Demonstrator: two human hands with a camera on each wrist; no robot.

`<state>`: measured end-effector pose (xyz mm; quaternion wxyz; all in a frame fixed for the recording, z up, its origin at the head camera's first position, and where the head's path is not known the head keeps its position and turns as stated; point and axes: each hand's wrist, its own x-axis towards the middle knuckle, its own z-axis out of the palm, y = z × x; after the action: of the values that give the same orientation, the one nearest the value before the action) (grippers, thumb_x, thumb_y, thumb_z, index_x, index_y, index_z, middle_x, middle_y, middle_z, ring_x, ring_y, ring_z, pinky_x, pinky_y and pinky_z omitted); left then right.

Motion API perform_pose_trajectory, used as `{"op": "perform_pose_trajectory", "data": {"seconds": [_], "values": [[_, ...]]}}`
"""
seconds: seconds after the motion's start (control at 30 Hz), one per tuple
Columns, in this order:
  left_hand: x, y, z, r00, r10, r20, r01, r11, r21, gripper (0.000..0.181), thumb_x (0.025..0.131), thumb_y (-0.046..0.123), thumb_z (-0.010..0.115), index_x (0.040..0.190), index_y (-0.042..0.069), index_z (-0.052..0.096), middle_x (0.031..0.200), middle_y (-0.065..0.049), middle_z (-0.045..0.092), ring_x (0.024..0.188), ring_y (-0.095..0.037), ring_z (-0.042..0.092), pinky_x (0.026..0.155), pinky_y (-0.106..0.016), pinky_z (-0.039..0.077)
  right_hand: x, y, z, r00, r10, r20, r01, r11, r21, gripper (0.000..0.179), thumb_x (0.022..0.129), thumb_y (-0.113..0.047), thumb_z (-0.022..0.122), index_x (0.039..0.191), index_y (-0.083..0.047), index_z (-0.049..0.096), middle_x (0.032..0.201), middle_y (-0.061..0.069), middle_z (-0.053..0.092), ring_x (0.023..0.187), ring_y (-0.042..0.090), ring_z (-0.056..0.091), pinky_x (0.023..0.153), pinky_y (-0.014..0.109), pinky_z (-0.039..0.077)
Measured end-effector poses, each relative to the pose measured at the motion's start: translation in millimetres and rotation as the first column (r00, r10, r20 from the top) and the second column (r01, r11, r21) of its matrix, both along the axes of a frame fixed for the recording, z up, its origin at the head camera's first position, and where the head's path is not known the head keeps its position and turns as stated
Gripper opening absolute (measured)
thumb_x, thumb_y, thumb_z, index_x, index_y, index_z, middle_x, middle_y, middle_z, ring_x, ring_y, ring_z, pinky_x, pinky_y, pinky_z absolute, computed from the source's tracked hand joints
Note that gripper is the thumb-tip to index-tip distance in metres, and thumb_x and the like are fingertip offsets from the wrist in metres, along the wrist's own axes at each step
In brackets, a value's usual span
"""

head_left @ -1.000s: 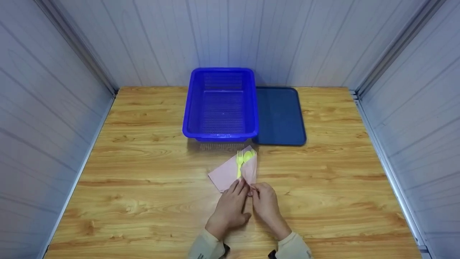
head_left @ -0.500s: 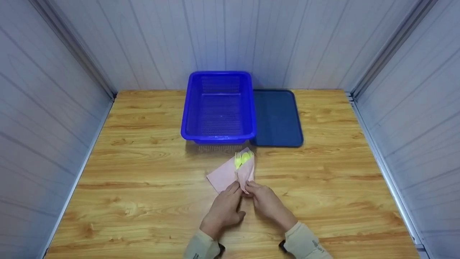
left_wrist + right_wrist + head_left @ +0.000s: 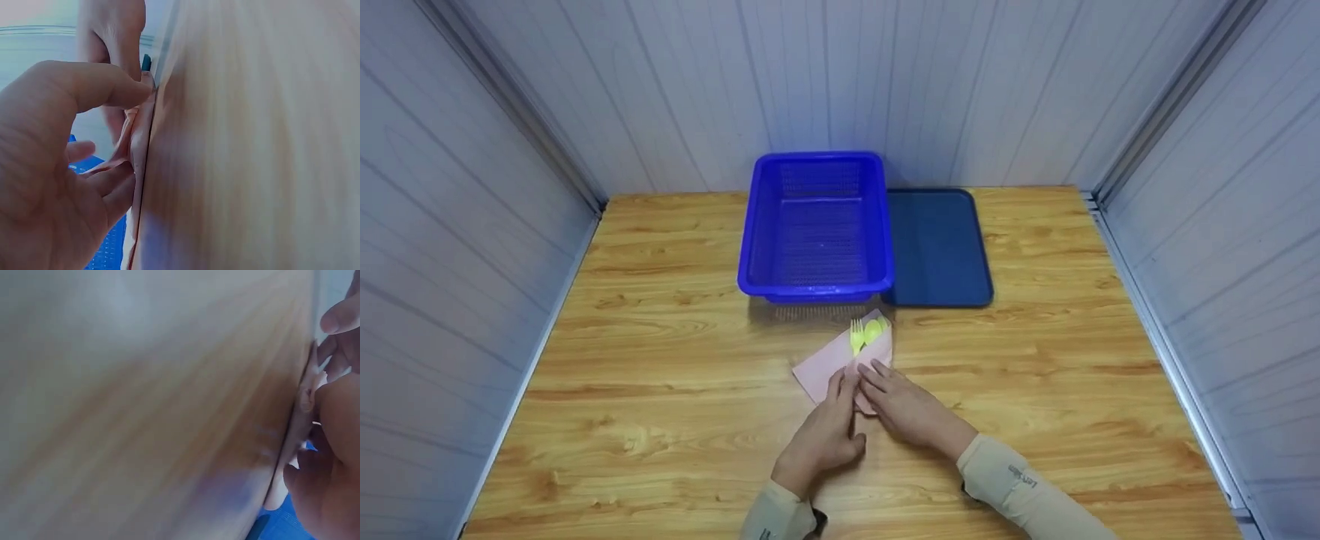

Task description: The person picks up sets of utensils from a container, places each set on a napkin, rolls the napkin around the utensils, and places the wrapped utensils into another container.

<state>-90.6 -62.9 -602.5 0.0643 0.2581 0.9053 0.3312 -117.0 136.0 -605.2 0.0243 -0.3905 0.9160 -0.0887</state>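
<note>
A pink napkin (image 3: 820, 372) lies on the wooden table with its right side folded over yellow cutlery. Out of the fold stick the tines of a fork (image 3: 856, 334) and the bowl of a spoon (image 3: 873, 331). Another yellow piece (image 3: 884, 322) shows beside the spoon; the handles are hidden under the napkin. My left hand (image 3: 823, 437) rests its extended fingertips on the napkin at the fold's left edge, its thumb held apart. From the right, my right hand (image 3: 913, 411) lays its extended fingers on the folded part, pressing it down close beside the left fingertips.
A blue plastic basket (image 3: 816, 289) stands behind the napkin, near the back wall. To its right lies a dark blue tray (image 3: 941, 247), partly overlapped by the basket's rim. Pale panel walls (image 3: 825, 82) enclose the table on the back and both sides.
My right hand has gone from pinching the napkin's lower edge to lying on the fold, moving up and left. The fold now covers more of the fork. My left hand has stayed on the napkin.
</note>
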Motion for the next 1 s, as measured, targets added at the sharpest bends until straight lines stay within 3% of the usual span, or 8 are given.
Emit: {"op": "perform_pose_trajectory", "data": {"seconds": [0.1, 0.2, 0.33, 0.5, 0.6, 0.77, 0.9, 1.0], "values": [[1.1, 1.9, -1.0, 1.000, 0.012, 0.007, -0.012, 1.000, -0.014, 0.102, 0.072, 0.012, 0.075, 0.153, -0.003, 0.015, 0.158, -0.024, 0.006, 0.120, -0.032, 0.052, 0.099, -0.037, 0.044, -3.2, 0.4, -2.9, 0.999, 0.004, 0.045, -0.005, 1.000, 0.013, 0.053, 0.104, -0.025, 0.041, 0.150, -0.001, 0.031, 0.158, 0.013, 0.021, 0.145, 0.033, 0.015, 0.115, 0.046, 0.018], [5.4, 3.4, -1.0, 0.998, 0.027, -0.052, -0.033, 0.991, -0.128, 0.093, 0.077, 0.018, 0.074, 0.148, -0.011, 0.021, 0.158, -0.026, 0.001, 0.134, -0.035, 0.038, 0.106, -0.040, 0.036, -4.8, 1.0, -5.6, 0.993, 0.002, 0.115, -0.001, 1.000, -0.008, 0.056, 0.106, -0.031, 0.034, 0.153, -0.004, 0.023, 0.161, 0.011, 0.012, 0.146, 0.032, 0.006, 0.115, 0.049, 0.013], [10.3, 6.0, 2.8, 0.988, 0.031, -0.150, -0.075, 0.951, -0.299, 0.085, 0.084, 0.031, 0.071, 0.144, -0.013, 0.031, 0.157, -0.026, 0.013, 0.143, -0.037, 0.020, 0.112, -0.048, 0.025, -6.7, -0.1, -6.9, 0.989, -0.015, 0.144, 0.018, 1.000, -0.019, 0.058, 0.106, -0.036, 0.032, 0.155, -0.009, 0.018, 0.161, 0.008, 0.009, 0.146, 0.032, 0.001, 0.114, 0.054, 0.010], [11.0, 10.0, 5.9, 0.979, 0.013, -0.201, -0.090, 0.922, -0.377, 0.068, 0.093, 0.028, 0.060, 0.144, -0.008, 0.036, 0.153, -0.022, 0.030, 0.143, -0.037, 0.018, 0.112, -0.053, 0.020, -9.0, -2.4, -8.8, 0.996, -0.043, 0.072, 0.040, 0.998, 0.044, 0.060, 0.105, -0.043, 0.027, 0.155, -0.012, 0.017, 0.162, 0.006, 0.009, 0.147, 0.030, -0.001, 0.115, 0.053, 0.006], [11.5, 11.1, 5.2, 0.988, -0.017, -0.155, -0.048, 0.914, -0.404, 0.063, 0.096, 0.026, 0.054, 0.146, -0.008, 0.034, 0.153, -0.022, 0.030, 0.143, -0.037, 0.020, 0.112, -0.053, 0.021, -10.5, -3.5, -10.4, 0.999, -0.025, 0.047, 0.023, 0.998, 0.054, 0.061, 0.106, -0.043, 0.024, 0.155, -0.008, 0.019, 0.161, 0.009, 0.009, 0.147, 0.029, -0.001, 0.116, 0.051, 0.006], [9.6, 10.6, 6.5, 1.000, -0.018, -0.017, 0.010, 0.923, -0.384, 0.068, 0.096, 0.025, 0.055, 0.150, -0.005, 0.026, 0.157, -0.022, 0.019, 0.142, -0.034, 0.024, 0.111, -0.050, 0.026, -17.0, -6.0, -10.3, 0.998, -0.009, 0.067, 0.009, 1.000, 0.001, 0.055, 0.106, -0.032, 0.025, 0.154, -0.004, 0.022, 0.161, 0.011, 0.011, 0.147, 0.030, 0.003, 0.116, 0.048, 0.008], [4.0, 9.1, 11.2, 1.000, -0.014, 0.002, 0.014, 0.931, -0.365, 0.068, 0.093, 0.024, 0.060, 0.149, -0.002, 0.031, 0.156, -0.024, 0.021, 0.141, -0.034, 0.027, 0.107, -0.051, 0.032, -26.0, -5.7, -9.7, 0.996, 0.005, 0.085, -0.002, 0.999, -0.045, 0.052, 0.106, -0.029, 0.026, 0.154, -0.008, 0.024, 0.161, 0.009, 0.014, 0.146, 0.031, 0.006, 0.116, 0.048, 0.009], [-1.1, 7.7, 14.9, 1.000, -0.005, 0.012, 0.008, 0.948, -0.317, 0.063, 0.092, 0.022, 0.061, 0.145, -0.003, 0.036, 0.153, -0.025, 0.027, 0.138, -0.034, 0.033, 0.104, -0.051, 0.036, -30.8, -1.0, -10.7, 0.996, 0.018, 0.090, -0.014, 0.999, -0.051, 0.052, 0.106, -0.028, 0.026, 0.155, -0.011, 0.024, 0.161, 0.008, 0.014, 0.146, 0.031, 0.006, 0.116, 0.049, 0.009]]}}
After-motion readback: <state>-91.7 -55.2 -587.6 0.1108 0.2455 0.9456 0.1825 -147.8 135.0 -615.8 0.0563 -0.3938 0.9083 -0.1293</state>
